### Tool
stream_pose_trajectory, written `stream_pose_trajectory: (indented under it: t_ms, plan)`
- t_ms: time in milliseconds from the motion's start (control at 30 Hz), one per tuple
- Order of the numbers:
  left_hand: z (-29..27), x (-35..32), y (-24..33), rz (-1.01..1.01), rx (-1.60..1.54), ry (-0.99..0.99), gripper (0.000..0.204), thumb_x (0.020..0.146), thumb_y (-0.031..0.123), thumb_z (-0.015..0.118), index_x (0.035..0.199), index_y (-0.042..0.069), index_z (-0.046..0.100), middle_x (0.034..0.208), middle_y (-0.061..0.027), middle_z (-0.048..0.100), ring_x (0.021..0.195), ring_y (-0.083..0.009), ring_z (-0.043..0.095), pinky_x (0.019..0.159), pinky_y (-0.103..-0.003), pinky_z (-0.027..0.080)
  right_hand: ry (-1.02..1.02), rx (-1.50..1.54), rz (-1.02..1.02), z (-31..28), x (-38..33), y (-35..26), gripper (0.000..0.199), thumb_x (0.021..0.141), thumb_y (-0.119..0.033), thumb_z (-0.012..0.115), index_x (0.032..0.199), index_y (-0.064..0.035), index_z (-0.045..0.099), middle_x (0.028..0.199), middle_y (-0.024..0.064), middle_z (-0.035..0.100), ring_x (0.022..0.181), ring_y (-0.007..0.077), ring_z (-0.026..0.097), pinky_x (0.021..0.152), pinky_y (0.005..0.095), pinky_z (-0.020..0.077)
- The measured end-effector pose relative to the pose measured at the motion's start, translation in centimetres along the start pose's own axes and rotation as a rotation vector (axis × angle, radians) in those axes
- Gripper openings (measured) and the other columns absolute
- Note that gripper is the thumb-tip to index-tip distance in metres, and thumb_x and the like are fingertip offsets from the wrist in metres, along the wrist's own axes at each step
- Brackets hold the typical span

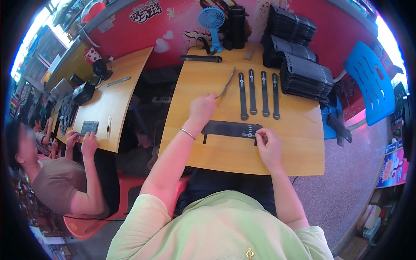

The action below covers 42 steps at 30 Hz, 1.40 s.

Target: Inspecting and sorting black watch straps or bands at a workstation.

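Observation:
My left hand (203, 109) is closed, its fingers at the lower end of a thin, slightly curved grey strip (227, 82) that points up and away. Below that hand, a row of flat black straps (227, 129) lies sideways on the table, with white marks near its right end. At that end is my right hand (269, 146), with thumb and fingertips pinched together on the edge of the straps; the exact grip is partly hidden. Beyond it, several single black straps (264, 93) lie side by side lengthwise, each with a round white mark.
Stacked black straps (305, 78) fill the table's (182, 151) far right. A blue fan (211, 21), a dark cylinder (236, 28) and a black bundle (201, 58) stand or lie at the back. A blue chair (368, 82) is on the right. Leftward, another person (65, 182) works at a second table (125, 82).

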<state>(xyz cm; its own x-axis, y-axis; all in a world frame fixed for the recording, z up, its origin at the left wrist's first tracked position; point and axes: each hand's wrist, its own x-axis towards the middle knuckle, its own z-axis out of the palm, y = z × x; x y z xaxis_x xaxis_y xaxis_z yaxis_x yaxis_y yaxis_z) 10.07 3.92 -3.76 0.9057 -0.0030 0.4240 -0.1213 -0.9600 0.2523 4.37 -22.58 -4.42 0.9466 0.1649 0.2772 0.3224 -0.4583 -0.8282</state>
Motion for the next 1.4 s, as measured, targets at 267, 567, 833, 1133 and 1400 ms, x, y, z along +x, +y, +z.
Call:
stream_pose_trajectory:
  t_ms: [267,567,833,1133,1400]
  plan:
    - [-3.4,0.9,-1.4,-0.151,-0.125,0.258,0.010,0.081,0.007,0.060,0.091,0.006,0.063,0.082,-0.0124,0.066,0.069,-0.0286,0.065,0.060,-0.038,0.051,-0.039,-0.032,0.024,-0.4,0.0,-0.6,0.009,0.082,-0.005,0.064,0.088,-0.0029,0.058,0.082,0.0076,0.058,0.064,0.0191,0.056,0.060,0.0307,0.0449]
    - [-12.0,-3.8,2.6,0.088,-0.622,0.508,0.016,0.081,-0.011,0.057,0.094,-0.001,0.063,0.085,-0.0099,0.065,0.067,-0.0133,0.065,0.056,-0.021,0.049,-0.052,0.273,0.183,-0.1,-0.2,-0.2,0.028,0.084,-0.006,0.065,0.110,-0.0053,0.056,0.085,0.0040,0.059,0.062,0.0091,0.050,0.057,0.0206,0.0409]
    - [-10.2,-8.7,6.3,0.449,-0.524,0.217,0.019,0.072,-0.007,0.064,0.089,0.001,0.064,0.089,-0.0105,0.067,0.067,-0.0218,0.065,0.056,-0.028,0.052,-0.162,0.975,0.091,-2.3,-0.1,-0.5,0.066,0.089,-0.053,0.052,0.132,-0.0054,0.037,0.098,0.0084,0.061,0.064,0.0051,0.045,0.054,0.0161,0.0363]
    - [-8.2,-11.8,6.3,0.181,-0.682,0.004,0.018,0.076,-0.012,0.062,0.090,-0.001,0.065,0.100,-0.0114,0.063,0.086,-0.0200,0.064,0.069,-0.028,0.053,-0.189,0.903,0.309,-2.6,-0.2,-0.2,0.018,0.093,-0.018,0.056,0.105,-0.0053,0.056,0.093,0.0056,0.065,0.071,0.0056,0.054,0.057,0.0174,0.0418]
    - [-5.5,-12.8,5.0,-0.222,-1.249,0.063,0.032,0.081,-0.015,0.058,0.111,-0.003,0.057,0.106,-0.0069,0.055,0.093,-0.0122,0.060,0.082,-0.024,0.051,-0.239,0.709,0.279,-2.1,-0.4,-0.6,0.012,0.089,-0.006,0.060,0.101,-0.0044,0.058,0.089,0.0034,0.066,0.080,0.0067,0.058,0.061,0.0201,0.0460]
